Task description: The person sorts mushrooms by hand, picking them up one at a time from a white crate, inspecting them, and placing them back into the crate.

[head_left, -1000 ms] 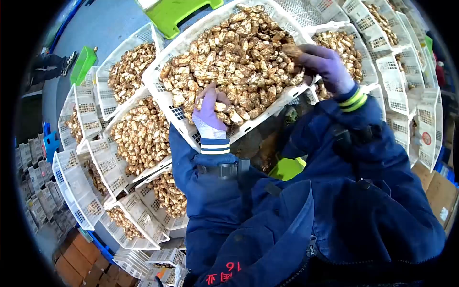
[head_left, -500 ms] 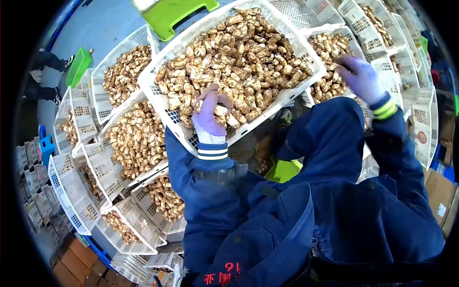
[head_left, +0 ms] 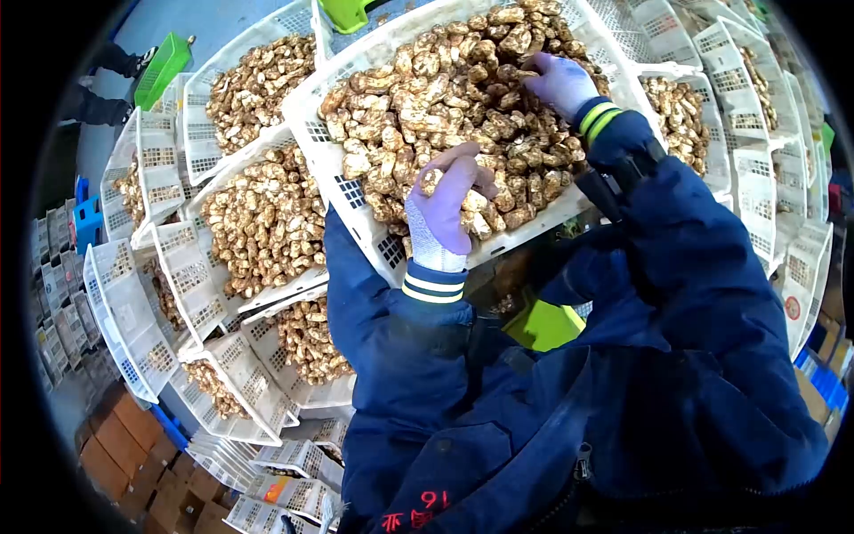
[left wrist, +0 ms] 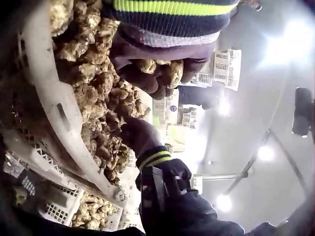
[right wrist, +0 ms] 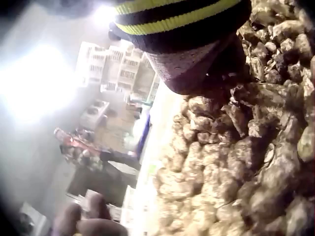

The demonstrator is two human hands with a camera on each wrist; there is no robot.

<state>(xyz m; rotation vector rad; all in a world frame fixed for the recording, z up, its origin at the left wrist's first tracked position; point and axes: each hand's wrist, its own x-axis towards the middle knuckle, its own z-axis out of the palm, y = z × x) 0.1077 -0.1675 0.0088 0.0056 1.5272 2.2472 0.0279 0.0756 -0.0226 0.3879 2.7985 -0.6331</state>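
A white plastic crate is heaped with stubby brown-and-white mushrooms in front of me. My left hand, in a purple glove, is over the crate's near side with fingers curled round a few mushrooms. Those held mushrooms show between its fingers in the left wrist view. At the far right part of the heap is my gloved right hand, its fingertips down at a mushroom; I cannot tell whether it pinches it. In the right wrist view the cuff and wrist hide most of that hand.
More crates of mushrooms crowd both sides, one at the left and another at the right. A green stool stands beyond the heaped crate, and a green basket is on the floor at far left.
My right hand went from the heaped crate to the neighbouring crate on the right, then came back onto the heap. The left hand keeps its hold; the head view has shifted.
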